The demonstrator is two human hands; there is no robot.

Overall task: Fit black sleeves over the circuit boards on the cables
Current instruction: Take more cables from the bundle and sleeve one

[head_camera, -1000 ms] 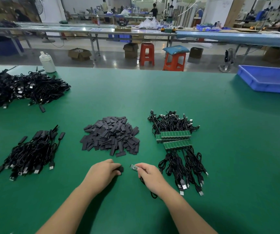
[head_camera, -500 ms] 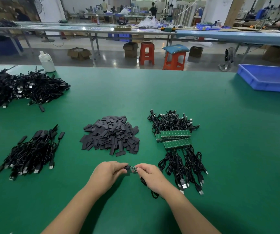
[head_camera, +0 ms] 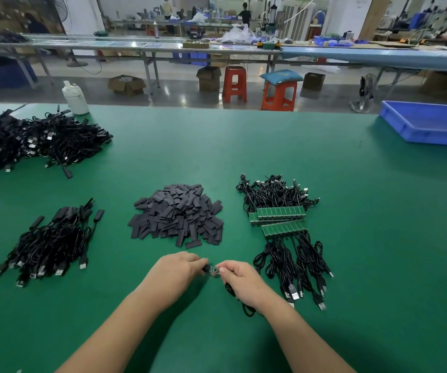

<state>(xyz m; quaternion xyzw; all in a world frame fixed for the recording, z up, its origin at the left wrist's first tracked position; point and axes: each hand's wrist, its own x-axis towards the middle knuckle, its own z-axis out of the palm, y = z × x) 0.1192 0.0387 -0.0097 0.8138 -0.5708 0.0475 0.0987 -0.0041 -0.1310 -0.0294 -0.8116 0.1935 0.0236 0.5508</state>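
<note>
My left hand (head_camera: 175,274) pinches a black sleeve (head_camera: 205,268) at its fingertips. My right hand (head_camera: 240,279) pinches a small green circuit board (head_camera: 213,269) whose black cable (head_camera: 240,305) trails back under my wrist. Sleeve and board meet end to end between the hands, just above the green mat. A heap of loose black sleeves (head_camera: 178,215) lies straight ahead. To its right lie bare green boards (head_camera: 280,219) in rows on their cables (head_camera: 295,262). At the left sits a bundle of sleeved cables (head_camera: 52,243).
A large pile of black cables (head_camera: 28,141) covers the far left of the green table (head_camera: 351,238), next to a white bottle (head_camera: 75,98). A blue tray (head_camera: 429,125) stands at the far right. Stools and benches lie beyond the table edge.
The hands have come together: the left hand lifted the sleeve off the mat and brought it to the end of the board held by the right hand.
</note>
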